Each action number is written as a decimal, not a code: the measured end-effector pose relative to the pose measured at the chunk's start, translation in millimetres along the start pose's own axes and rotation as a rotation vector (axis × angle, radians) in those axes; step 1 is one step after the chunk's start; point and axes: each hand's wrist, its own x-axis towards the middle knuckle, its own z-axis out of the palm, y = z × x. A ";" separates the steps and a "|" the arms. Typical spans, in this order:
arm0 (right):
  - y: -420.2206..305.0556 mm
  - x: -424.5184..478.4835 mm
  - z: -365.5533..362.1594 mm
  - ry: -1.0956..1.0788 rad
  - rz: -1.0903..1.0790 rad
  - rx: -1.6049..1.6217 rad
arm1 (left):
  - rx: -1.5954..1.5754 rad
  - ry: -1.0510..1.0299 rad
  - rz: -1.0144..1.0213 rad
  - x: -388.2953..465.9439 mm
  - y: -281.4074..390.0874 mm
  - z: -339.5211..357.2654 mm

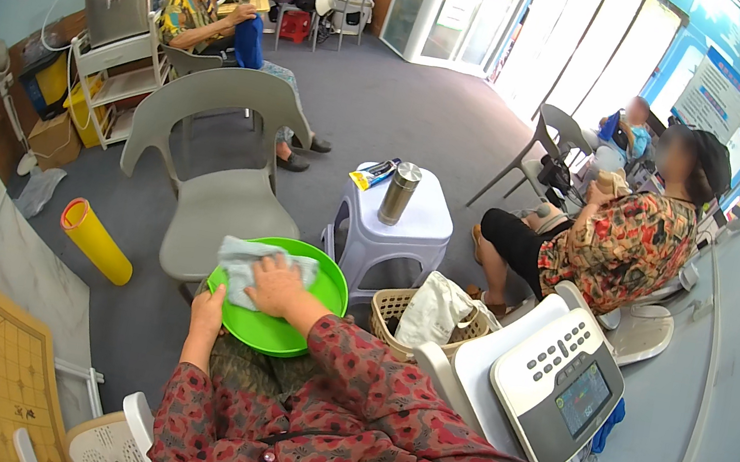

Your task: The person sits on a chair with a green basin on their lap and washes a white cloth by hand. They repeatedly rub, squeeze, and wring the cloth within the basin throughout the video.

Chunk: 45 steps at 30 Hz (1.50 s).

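A bright green round plastic basin (pixel 331 290) sits tilted over my lap. My left hand (pixel 206 315) grips its rim at the near left, thumb up over the edge. Inside lies a pale blue-grey cloth (pixel 235 257), bunched and draped over the basin's far left rim. My right hand (pixel 275 285) rests palm down on that cloth with its fingers spread, pressing it against the basin. Part of the cloth is hidden beneath the hand.
A grey chair (pixel 231 202) stands just beyond the basin. A white plastic stool (pixel 429 204) bears a steel thermos (pixel 399 195) and a packet (pixel 373 174). A beige basket (pixel 389 305) holds a white bag. At right is a device with a screen (pixel 557 387). Several people sit around.
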 end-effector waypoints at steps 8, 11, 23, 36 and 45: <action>22.6 -54.2 7.1 -0.116 0.186 -0.176 | 0.149 0.031 -0.068 3.5 8.0 8.0; -8.2 -78.7 -18.7 -0.207 -0.070 -0.150 | 0.188 0.096 0.035 22.1 -32.3 -1.8; -39.3 -4.6 27.2 0.206 -0.520 0.100 | 0.003 -0.013 -0.003 -27.1 35.4 -3.4; 3.6 -8.1 2.4 0.100 -0.003 -0.017 | 0.134 -0.005 0.091 -16.3 17.3 -4.7; -8.8 -75.3 -16.6 -0.301 0.144 -0.263 | 0.098 0.001 -0.003 -16.6 25.5 1.5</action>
